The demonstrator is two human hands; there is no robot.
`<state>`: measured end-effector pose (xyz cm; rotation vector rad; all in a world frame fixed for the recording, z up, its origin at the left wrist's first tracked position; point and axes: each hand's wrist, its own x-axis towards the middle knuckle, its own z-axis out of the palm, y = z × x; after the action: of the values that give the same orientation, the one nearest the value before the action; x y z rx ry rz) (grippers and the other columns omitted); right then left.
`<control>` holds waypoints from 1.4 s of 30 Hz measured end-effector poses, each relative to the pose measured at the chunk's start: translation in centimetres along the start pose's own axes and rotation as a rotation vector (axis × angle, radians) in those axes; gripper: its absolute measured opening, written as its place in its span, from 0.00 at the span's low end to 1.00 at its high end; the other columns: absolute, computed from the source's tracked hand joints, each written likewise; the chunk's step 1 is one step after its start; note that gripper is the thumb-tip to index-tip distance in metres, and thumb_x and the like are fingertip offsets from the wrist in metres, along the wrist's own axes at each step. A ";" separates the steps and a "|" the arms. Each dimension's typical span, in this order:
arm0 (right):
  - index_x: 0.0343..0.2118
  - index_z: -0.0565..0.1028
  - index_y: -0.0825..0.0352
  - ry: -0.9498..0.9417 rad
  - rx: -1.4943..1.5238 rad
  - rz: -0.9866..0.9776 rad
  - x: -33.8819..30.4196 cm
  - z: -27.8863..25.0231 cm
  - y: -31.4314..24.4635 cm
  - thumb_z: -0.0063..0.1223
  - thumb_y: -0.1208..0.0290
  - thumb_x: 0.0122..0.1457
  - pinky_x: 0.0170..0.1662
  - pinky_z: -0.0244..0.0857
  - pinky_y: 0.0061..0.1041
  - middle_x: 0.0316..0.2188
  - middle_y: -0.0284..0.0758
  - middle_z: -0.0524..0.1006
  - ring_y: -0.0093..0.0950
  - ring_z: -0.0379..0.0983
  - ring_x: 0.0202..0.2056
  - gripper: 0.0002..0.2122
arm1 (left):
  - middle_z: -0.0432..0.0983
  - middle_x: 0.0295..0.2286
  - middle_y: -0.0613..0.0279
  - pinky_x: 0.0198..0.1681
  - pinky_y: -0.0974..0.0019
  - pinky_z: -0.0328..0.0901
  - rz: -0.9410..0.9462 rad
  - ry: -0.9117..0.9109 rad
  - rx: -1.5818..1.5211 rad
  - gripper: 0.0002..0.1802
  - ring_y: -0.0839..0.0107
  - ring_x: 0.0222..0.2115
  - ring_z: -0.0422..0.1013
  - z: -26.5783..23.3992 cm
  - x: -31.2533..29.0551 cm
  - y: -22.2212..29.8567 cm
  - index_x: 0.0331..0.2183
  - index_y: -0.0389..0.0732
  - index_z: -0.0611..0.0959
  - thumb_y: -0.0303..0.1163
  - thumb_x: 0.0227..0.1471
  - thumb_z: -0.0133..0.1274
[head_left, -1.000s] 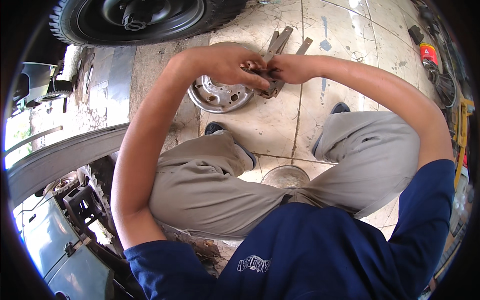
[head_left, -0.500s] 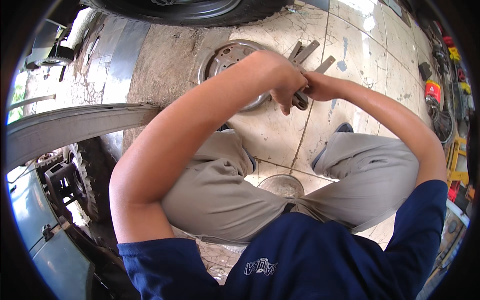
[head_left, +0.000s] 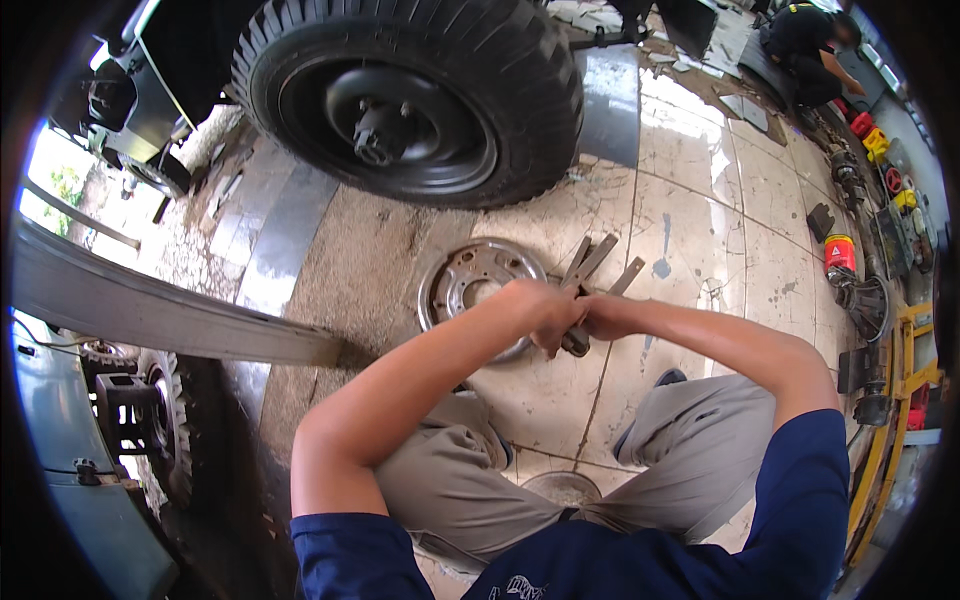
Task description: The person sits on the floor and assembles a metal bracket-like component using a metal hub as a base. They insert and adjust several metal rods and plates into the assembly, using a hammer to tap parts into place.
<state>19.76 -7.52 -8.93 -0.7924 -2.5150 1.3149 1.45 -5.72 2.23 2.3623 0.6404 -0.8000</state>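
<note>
Both our left hand (head_left: 545, 312) and right hand (head_left: 598, 318) are clenched tight round a small dark metal part (head_left: 575, 340) above the round wheel plate (head_left: 470, 285), and greasy fingers could let it slip onto the tiles.

A vehicle repair workshop: a big black tyre (head_left: 410, 95) stands beyond the grip, a metal wheel disc (head_left: 470, 285) lies on the stained floor (head_left: 690, 200), spare parts line the right wall.
</note>
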 end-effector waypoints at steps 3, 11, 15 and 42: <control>0.45 0.75 0.64 0.004 0.019 0.106 -1.6 0.4 2.0 0.52 0.76 0.53 0.48 0.67 0.33 0.41 0.44 0.79 0.40 0.75 0.44 0.14 | 0.63 0.52 0.51 0.54 0.53 0.64 -0.069 -0.071 0.041 0.44 0.51 0.53 0.65 -1.4 0.3 1.8 0.54 0.47 0.67 0.42 0.37 0.71; 0.48 0.75 0.65 -0.093 0.027 0.079 -0.2 0.2 1.2 0.53 0.79 0.51 0.49 0.66 0.29 0.42 0.41 0.79 0.33 0.74 0.44 0.18 | 0.79 0.38 0.53 0.41 0.55 0.70 -0.142 -0.083 0.089 0.51 0.53 0.42 0.76 -0.3 0.9 0.7 0.63 0.45 0.55 0.39 0.40 0.63; 0.47 0.75 0.66 -0.128 0.081 0.100 -0.6 -1.8 0.7 0.54 0.79 0.52 0.52 0.64 0.30 0.44 0.42 0.78 0.33 0.73 0.46 0.17 | 0.79 0.37 0.52 0.40 0.56 0.71 -0.141 -0.022 0.136 0.50 0.54 0.40 0.76 0.3 1.7 0.4 0.61 0.41 0.58 0.40 0.39 0.63; 0.45 0.76 0.64 -0.158 -0.195 0.149 -1.2 -2.3 -3.5 0.47 0.80 0.52 0.42 0.68 0.36 0.35 0.47 0.78 0.46 0.75 0.39 0.16 | 0.81 0.33 0.55 0.38 0.58 0.70 -0.149 -0.118 0.066 0.20 0.60 0.36 0.77 -1.5 -0.7 1.7 0.36 0.40 0.85 0.41 0.41 0.60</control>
<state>20.36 -8.16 -4.67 -0.9680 -2.7898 1.2332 2.60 -6.20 4.27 2.3261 0.7576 -1.0327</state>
